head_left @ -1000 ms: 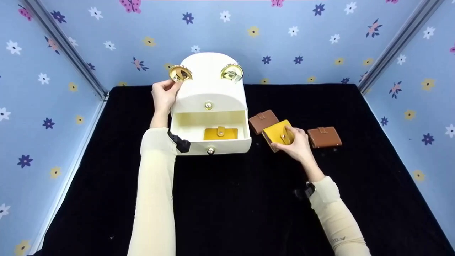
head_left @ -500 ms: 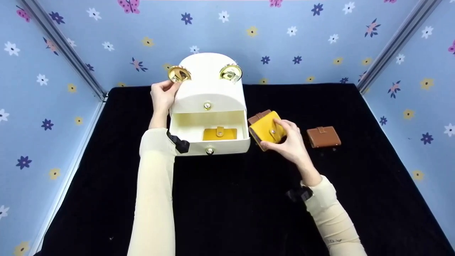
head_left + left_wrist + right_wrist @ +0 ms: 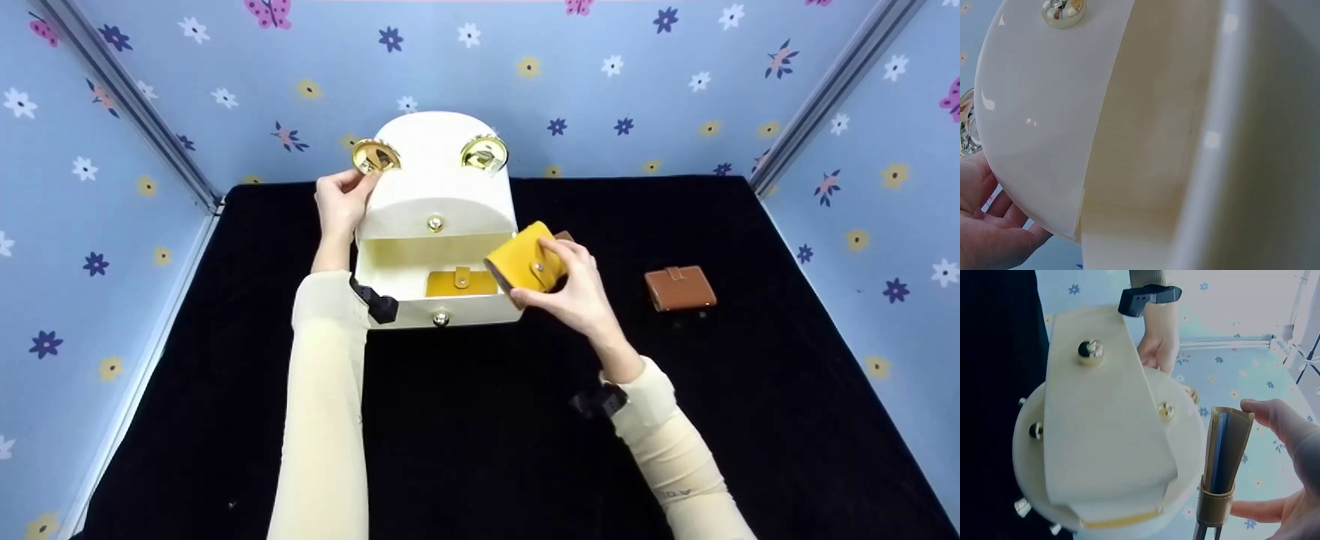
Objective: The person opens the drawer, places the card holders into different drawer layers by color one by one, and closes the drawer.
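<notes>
Right grip (image 3: 576, 289) pinched on tilted yellow wallet (image 3: 519, 259); left grip (image 3: 343, 201) at cabinet's (image 3: 442, 180) side, hold unclear.

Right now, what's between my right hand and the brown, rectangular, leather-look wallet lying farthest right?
The head view shows only bare black cloth between your right hand and that wallet.

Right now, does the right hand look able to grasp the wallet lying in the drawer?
Probably not without letting go: the right hand grips another wallet, though the drawer is open.
</notes>
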The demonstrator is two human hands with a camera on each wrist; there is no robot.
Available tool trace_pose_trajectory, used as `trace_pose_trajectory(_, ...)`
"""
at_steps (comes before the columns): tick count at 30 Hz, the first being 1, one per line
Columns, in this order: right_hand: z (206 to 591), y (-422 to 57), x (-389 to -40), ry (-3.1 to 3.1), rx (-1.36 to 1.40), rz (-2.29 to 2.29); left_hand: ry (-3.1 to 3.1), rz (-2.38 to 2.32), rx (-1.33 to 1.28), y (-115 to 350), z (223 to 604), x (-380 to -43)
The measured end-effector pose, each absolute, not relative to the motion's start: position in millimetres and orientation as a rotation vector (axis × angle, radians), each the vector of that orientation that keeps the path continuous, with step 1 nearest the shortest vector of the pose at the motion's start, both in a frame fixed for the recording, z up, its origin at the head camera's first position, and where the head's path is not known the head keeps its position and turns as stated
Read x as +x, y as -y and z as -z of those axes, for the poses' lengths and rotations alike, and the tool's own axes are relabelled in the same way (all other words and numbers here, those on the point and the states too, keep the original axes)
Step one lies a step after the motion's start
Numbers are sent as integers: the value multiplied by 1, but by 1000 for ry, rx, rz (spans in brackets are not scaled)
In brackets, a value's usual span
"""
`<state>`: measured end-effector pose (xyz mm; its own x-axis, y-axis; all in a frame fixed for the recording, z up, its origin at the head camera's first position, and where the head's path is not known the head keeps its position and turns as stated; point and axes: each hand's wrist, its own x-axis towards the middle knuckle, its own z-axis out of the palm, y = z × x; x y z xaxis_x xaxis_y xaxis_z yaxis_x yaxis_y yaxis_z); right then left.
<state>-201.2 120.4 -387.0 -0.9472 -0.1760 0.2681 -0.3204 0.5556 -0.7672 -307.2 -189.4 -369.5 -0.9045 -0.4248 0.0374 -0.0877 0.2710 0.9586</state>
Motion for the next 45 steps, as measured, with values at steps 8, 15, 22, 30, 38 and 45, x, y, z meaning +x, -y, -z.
trace_pose_trajectory(8, 385, -95, -203, 2626, 403, -1351, 2265, 1671, 466, 190, 370, -307)
trace_pose_trajectory(15, 387, -74, -202, 2612, 340, -1340, 2269, 1690, 478, 190, 369, -307)
trace_pose_trajectory(22, 392, -57, -202, 2586, 294, -1327, 2253, 1693, 467, 190, 370, -307)
trace_pose_trajectory(30, 396, -42, -201, 2545, 217, -1313, 2260, 1704, 480, 189, 369, -308)
trace_pose_trajectory(38, 403, -28, -199, 2535, 173, -1179, 2255, 1716, 481, 190, 370, -308)
trace_pose_trajectory(45, 407, -25, -198, 2574, 175, -1122, 2246, 1701, 451, 190, 372, -308)
